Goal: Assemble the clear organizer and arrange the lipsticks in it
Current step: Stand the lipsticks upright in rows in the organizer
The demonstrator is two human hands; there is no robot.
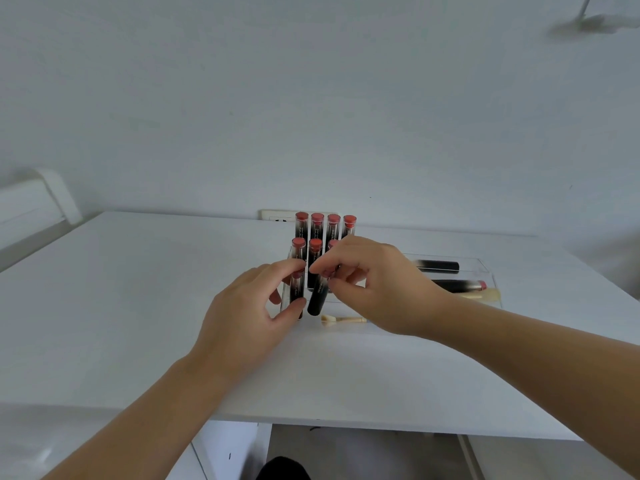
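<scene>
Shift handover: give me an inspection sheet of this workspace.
Surface: white table, against a white wall.
Job's things: clear organizer with lipsticks standing in stepped rows, four in the back row; one tilted lipstick at the front.
Clutter: clear tray at right holding two lying lipsticks; small cream applicator on the table.
Hands: left hand grips a front lipstick; right hand pinches the tilted lipstick.
Cables: nothing seen.
Surroundings: wall outlet behind the organizer.
</scene>
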